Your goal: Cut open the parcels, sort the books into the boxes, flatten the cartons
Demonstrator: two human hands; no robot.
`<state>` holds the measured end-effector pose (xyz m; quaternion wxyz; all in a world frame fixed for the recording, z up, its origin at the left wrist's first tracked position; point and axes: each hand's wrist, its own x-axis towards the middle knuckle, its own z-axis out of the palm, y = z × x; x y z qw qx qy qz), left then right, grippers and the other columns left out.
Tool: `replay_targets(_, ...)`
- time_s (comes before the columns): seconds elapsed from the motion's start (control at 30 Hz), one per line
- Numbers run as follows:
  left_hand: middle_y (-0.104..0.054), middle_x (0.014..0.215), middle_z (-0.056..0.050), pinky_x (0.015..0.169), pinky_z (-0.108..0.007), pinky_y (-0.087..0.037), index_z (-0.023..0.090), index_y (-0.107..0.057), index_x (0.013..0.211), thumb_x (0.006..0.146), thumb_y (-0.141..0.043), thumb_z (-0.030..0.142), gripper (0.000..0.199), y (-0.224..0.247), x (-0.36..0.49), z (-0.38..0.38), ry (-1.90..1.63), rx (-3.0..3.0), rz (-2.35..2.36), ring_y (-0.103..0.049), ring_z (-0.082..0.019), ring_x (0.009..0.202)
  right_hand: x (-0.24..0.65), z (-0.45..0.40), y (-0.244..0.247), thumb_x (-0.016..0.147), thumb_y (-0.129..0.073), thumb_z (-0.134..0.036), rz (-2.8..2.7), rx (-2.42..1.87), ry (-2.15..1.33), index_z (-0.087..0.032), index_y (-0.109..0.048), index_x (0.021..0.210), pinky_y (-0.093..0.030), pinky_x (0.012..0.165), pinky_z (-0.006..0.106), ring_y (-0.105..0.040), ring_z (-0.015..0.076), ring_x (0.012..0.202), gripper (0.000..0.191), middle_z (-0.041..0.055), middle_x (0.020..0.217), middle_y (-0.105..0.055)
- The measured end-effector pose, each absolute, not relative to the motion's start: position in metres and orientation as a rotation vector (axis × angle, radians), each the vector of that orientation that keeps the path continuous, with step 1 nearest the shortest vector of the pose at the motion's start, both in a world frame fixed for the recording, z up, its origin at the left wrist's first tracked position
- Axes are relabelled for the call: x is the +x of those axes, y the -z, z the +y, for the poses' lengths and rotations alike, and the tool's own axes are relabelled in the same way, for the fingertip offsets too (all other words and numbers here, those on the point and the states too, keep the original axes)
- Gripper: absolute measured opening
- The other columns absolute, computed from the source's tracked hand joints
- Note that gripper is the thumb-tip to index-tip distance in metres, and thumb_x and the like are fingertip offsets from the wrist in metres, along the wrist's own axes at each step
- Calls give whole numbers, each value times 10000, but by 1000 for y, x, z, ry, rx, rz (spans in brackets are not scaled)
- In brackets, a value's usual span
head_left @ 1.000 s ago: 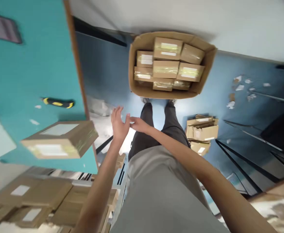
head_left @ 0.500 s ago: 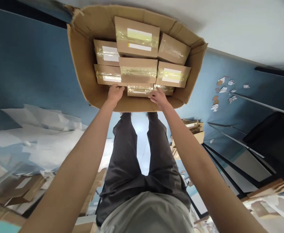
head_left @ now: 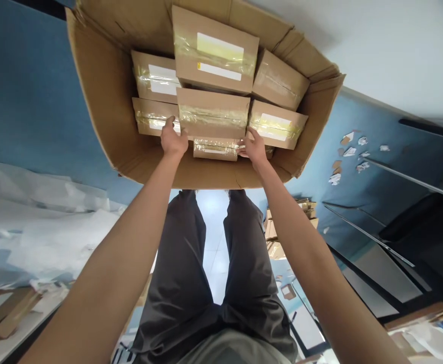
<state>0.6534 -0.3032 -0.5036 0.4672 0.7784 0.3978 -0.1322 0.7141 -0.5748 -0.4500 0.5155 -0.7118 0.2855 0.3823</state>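
Note:
Inside a large open carton (head_left: 96,91) lie several taped cardboard boxes. My left hand (head_left: 174,141) is at the lower left corner of the middle box (head_left: 213,114), its thumb by that corner and its fingers apart in front of the lower left box (head_left: 155,115). At the opposite lower corner is my right hand (head_left: 254,147), fingers apart, between the middle box and the lower right box (head_left: 278,124). A smaller taped box (head_left: 215,149) shows below the middle one. Above it sits a labelled box (head_left: 215,48). Whether the fingertips press on the cardboard is unclear.
White sheets (head_left: 54,227) lie on the blue floor to the left. Paper scraps (head_left: 350,150) are scattered on the right, near a metal-legged black object (head_left: 426,232). Flattened cardboard (head_left: 274,237) is stacked beside my right leg.
The carton appears larger and closer. Both hands have moved up from the middle box's lower edge to its lower corners. The boxes keep their arrangement.

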Motion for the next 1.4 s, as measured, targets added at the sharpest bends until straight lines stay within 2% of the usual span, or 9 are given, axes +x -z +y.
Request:
replay_targets(0.17, -704, 1385, -140, 1256, -472, -404, 210, -708, 1285, 847, -782, 271, 449, 482, 663, -303, 438, 1905, 994, -602, -338, 1382, 724, -546, 425, 956, -626, -243, 861, -1597, -991, -269, -325, 1684, -654, 781, 312, -735, 164, 722, 788, -34, 763, -684)
replay_targets(0.33, -742, 1263, -165, 1202, -478, -443, 161, -741, 1192, 909, -687, 245, 300, 401, 634, -296, 529, 1994, 973, -650, -357, 1289, 698, -537, 354, 888, -730, -307, 833, -1563, -969, -319, -416, 1642, -640, 833, 289, -760, 148, 768, 817, -85, 697, -636)
replay_targets(0.47, -719, 1319, -158, 1200, -459, -463, 174, -732, 1231, 961, -587, 226, 311, 297, 568, -272, 483, 2009, 917, -630, -316, 1320, 658, -533, 265, 803, -791, -388, 791, -1598, -986, -237, -547, 1566, -633, 830, 328, -750, 167, 775, 815, -78, 702, -626)
replay_targets(0.6, -692, 1354, -150, 1094, -429, -562, 199, -691, 1358, 991, -533, 240, 401, 173, 500, -241, 370, 1973, 935, -665, -278, 1251, 624, -520, 173, 853, -759, -376, 732, -1618, -1019, -181, -694, 1400, -616, 836, 398, -758, 229, 827, 585, -8, 728, -642)
replay_targets(0.73, -679, 1385, -141, 1134, -455, -547, 236, -664, 1434, 1035, -512, 339, 439, 40, 456, -203, 257, 2027, 941, -649, -294, 1296, 602, -494, 90, 912, -740, -439, 561, -1604, -1093, -230, -801, 1207, -611, 850, 425, -767, 276, 904, 367, 68, 769, -669)
replay_targets(0.93, -677, 1384, -114, 1159, -439, -531, 260, -645, 1456, 1050, -513, 411, 453, -109, 401, -132, 17, 2221, 1163, -666, -284, 1286, 575, -404, -18, 852, -817, -540, 237, -1449, -1145, -289, -848, 1151, -636, 862, 432, -759, 258, 938, 392, 52, 889, -756)
replay_targets(1.17, -671, 1449, -117, 1133, -487, -543, 183, -464, 1605, 1055, -463, 377, 584, -142, 322, -29, -265, 2367, 1544, -662, -288, 1301, 514, -266, -73, 896, -796, -505, -303, -1190, -1346, -301, -806, 1290, -600, 1014, 390, -700, 287, 1231, 444, 66, 1453, -694)
replay_targets(1.27, -592, 1559, -176, 1208, -533, -473, 107, -425, 1618, 983, -523, 351, 688, -137, 309, 3, -59, 2369, 1654, -571, -348, 1440, 489, -227, -75, 873, -832, -476, -352, -1073, -1465, -306, -772, 1345, -616, 988, 379, -694, 289, 1240, 505, 70, 1456, -704)
replay_targets(1.4, -538, 1576, -282, 1307, -582, -326, 66, -586, 1471, 902, -613, 340, 632, -138, 328, 0, 88, 2483, 1669, -423, -403, 1565, 477, -219, -72, 879, -856, -433, -246, -1033, -1547, -318, -771, 1317, -629, 956, 361, -688, 279, 1252, 461, 29, 1364, -762)
